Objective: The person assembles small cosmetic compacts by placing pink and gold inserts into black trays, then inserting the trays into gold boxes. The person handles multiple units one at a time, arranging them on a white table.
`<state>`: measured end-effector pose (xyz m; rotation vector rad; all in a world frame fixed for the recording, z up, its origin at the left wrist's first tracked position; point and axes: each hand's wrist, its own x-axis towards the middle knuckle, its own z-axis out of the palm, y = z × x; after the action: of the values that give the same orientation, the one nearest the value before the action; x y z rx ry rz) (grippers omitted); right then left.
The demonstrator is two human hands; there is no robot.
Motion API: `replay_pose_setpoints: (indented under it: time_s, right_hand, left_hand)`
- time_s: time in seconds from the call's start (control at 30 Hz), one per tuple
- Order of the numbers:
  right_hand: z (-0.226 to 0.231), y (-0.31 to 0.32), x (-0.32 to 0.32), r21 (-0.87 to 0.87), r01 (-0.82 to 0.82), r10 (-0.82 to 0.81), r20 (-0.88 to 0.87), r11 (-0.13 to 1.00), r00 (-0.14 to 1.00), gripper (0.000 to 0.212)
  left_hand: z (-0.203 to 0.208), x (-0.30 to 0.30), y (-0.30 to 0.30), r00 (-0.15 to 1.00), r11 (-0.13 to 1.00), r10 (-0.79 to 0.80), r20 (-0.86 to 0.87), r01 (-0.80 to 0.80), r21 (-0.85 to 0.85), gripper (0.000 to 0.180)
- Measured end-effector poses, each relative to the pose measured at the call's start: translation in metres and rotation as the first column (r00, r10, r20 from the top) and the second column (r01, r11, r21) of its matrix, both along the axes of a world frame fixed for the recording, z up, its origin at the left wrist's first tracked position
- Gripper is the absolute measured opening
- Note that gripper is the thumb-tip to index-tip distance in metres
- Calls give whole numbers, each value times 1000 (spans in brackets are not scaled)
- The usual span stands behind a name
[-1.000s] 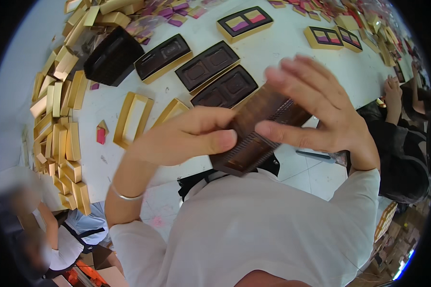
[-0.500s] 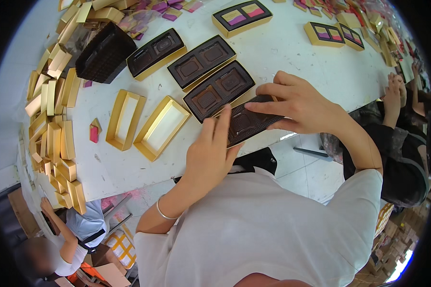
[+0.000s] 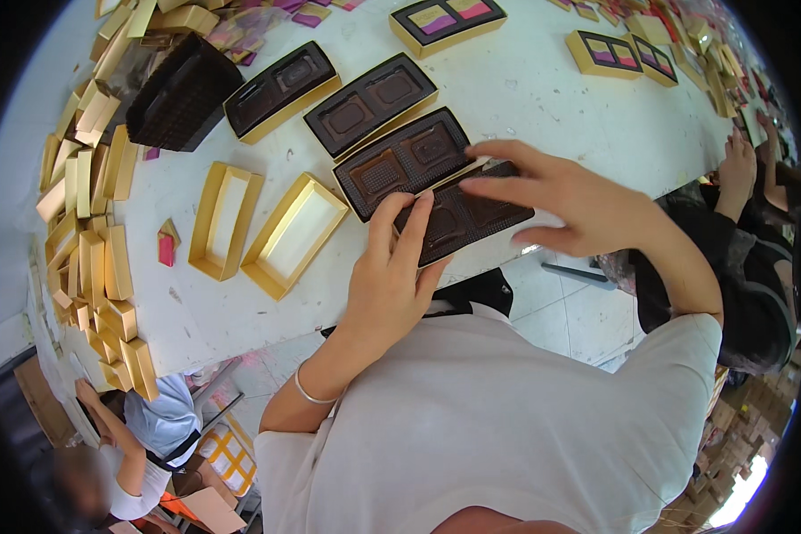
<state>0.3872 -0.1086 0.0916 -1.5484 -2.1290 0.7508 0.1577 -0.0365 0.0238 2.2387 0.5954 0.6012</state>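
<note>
My left hand (image 3: 384, 289) grips the near left end of a two-compartment dark brown plastic tray (image 3: 449, 227), with thumb and fingers on either side. My right hand (image 3: 587, 196) hovers at its right end, fingers spread and slightly blurred; whether a fingertip touches the tray is unclear. The gold box under the tray is mostly hidden. Directly beyond lies another dark tray (image 3: 387, 171), and farther back are two gold boxes with trays set in them, a middle one (image 3: 369, 105) and a left one (image 3: 280, 92). All these compartments look unfilled.
Two gold boxes without trays (image 3: 206, 214) (image 3: 316, 245) lie left, near a small red-and-gold piece (image 3: 166, 247). Behind them stand nested dark trays (image 3: 182, 93); gold boxes (image 3: 116, 258) heap along the left edge. Filled boxes (image 3: 447, 22) (image 3: 605, 53) stand farther back. Other people work at both sides.
My right hand has lifted off the tray's right end and opened, uncovering more of it. My left hand stays on the left end. The view has shifted slightly.
</note>
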Motion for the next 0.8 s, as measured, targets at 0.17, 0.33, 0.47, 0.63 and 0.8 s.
replay_pose_setpoints:
  time_s: [0.17,0.33,0.47,0.63,0.8]
  right_hand:
    - [4,-13,8,-49,-68,78,251,996,965,38]
    - [-17,-9,23,343,-368,173,484,864,858,39]
    - [-26,-1,27,337,-339,228,327,878,917,43]
    - [-8,-13,14,-28,-70,71,45,997,996,42]
    - [-23,1,27,352,-572,253,643,741,723,31]
  left_hand:
    - [4,0,4,1000,998,-9,-16,8,-56,68]
    - [10,-2,10,994,996,-86,-66,84,-21,59]
    - [12,-4,12,989,995,-97,-112,100,19,49]
    - [9,-7,14,991,995,-95,-91,92,-29,47]
    - [12,-7,17,986,988,-121,-117,109,-105,46]
